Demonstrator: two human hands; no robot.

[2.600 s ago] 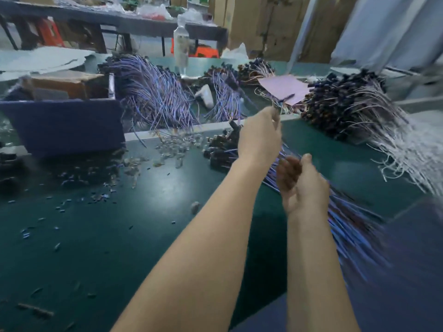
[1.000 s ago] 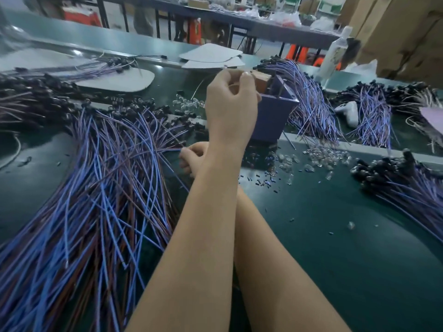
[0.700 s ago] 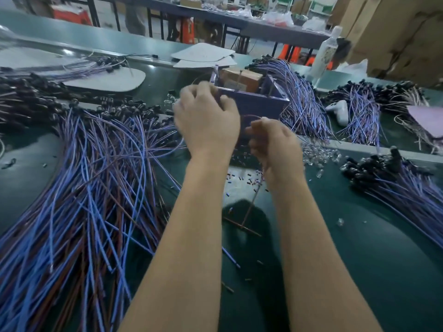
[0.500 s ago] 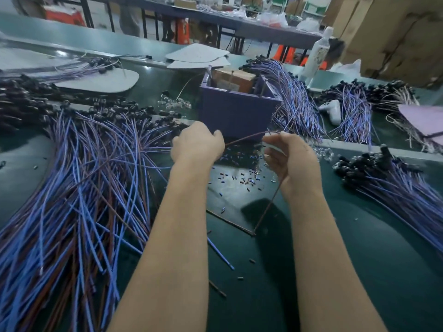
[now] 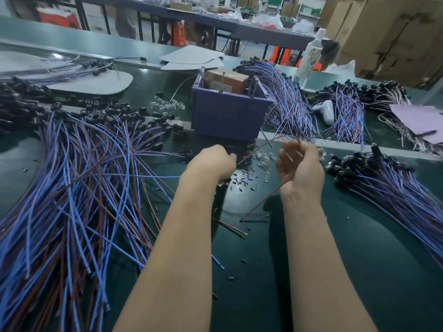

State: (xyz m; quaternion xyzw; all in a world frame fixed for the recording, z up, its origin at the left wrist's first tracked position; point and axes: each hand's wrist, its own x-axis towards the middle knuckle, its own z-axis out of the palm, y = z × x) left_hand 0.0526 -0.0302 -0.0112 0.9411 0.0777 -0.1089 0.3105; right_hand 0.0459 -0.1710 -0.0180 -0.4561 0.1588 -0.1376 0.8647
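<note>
The left hand [image 5: 212, 161] is fisted, knuckles up, gripping one end of a thin brown wire [image 5: 260, 204]. The wire arches over to the right hand [image 5: 300, 170], whose palm faces up with fingers loosely curled round it. Clear beads [image 5: 263, 164] lie between the hands on the dark green table [image 5: 359, 259]. A purple bin [image 5: 227, 116] stands beyond, loose blue and brown wires [image 5: 72, 200] sprawl leftward, and workshop tables stand behind.

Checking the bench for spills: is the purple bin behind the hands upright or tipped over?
Upright. The purple bin stands on its base on the green table, open top facing up, a brown box inside.
</note>
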